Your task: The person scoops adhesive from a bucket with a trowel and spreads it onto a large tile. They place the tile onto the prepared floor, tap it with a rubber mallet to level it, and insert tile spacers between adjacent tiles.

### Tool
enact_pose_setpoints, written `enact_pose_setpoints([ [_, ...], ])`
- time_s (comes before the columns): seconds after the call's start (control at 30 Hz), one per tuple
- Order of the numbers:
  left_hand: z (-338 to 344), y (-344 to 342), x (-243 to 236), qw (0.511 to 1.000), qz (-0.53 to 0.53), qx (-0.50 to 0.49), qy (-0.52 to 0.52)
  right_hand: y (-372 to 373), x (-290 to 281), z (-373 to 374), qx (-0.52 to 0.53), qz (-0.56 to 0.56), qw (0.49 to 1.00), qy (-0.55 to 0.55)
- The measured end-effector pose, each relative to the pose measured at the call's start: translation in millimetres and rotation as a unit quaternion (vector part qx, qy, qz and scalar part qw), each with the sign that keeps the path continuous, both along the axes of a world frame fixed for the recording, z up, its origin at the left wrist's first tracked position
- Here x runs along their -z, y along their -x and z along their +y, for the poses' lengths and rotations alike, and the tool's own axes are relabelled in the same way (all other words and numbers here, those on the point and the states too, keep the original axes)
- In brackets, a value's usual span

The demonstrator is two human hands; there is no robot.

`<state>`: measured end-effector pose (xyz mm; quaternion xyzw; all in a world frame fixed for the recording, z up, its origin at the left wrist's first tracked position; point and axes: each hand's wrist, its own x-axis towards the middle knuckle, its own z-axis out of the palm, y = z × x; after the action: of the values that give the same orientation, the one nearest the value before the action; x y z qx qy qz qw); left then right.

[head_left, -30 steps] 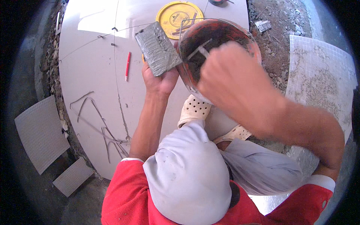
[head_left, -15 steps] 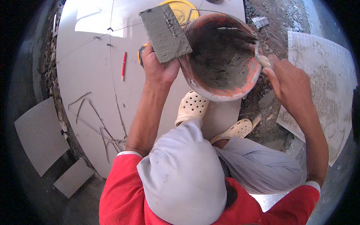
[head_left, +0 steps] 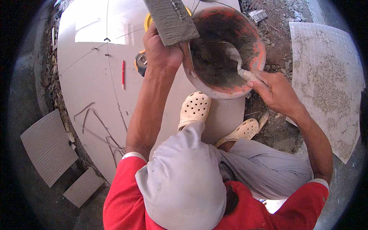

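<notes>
My left hand point(head_left: 163, 50) is closed round the lower edge of a rectangular piece of tile point(head_left: 172, 23), its upper face coated with grey ridged mortar. The piece leans over the left rim of an orange-and-grey bucket point(head_left: 257, 53). Dark wet mortar point(head_left: 212, 61) lies inside. My right hand point(head_left: 274, 90) grips the pale handle of a trowel point(head_left: 245, 73) over the bucket's near right rim. The trowel's neck reaches inward, and its blade is partly sunk in the mortar. Fingers of my left hand are partly hidden by the coated piece.
On the large pale floor tiles lie a red pen point(head_left: 123, 74), a tape measure point(head_left: 141, 63), and bent wire or strap point(head_left: 101, 124). Mosaic sheets stand at left point(head_left: 50, 147) and right point(head_left: 326, 84). Rubble point(head_left: 274, 42) borders the floor at right.
My right hand has moved left and down, bringing the trowel from the bucket's right rim into its middle. The coated piece and bucket have shifted slightly up in view.
</notes>
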<state>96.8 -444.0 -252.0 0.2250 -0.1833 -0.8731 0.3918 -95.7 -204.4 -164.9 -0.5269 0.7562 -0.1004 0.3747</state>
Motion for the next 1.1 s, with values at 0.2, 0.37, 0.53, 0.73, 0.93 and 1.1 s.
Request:
enact_pose_setpoints([
  [0.2,-4,1,4,0.998,0.058,0.006,-0.024,3,-9,14,0.136,-0.191,0.967,-0.100],
  [0.37,-6,1,1,1.000,0.015,-0.009,0.004,9,-6,25,0.200,-0.300,0.923,-0.132],
  [0.53,-15,-12,4,0.998,-0.039,-0.024,0.036,14,-7,33,0.221,-0.357,0.898,-0.134],
  [0.73,-26,-30,-1,0.978,-0.178,-0.013,0.105,29,-29,43,0.234,-0.305,0.916,-0.111],
  [0.93,1,-27,-37,0.959,-0.177,0.006,0.221,28,-67,57,0.246,-0.283,0.927,0.005],
  [1.1,24,4,-36,0.989,0.078,0.117,0.051,7,-99,60,0.271,-0.236,0.926,0.115],
])
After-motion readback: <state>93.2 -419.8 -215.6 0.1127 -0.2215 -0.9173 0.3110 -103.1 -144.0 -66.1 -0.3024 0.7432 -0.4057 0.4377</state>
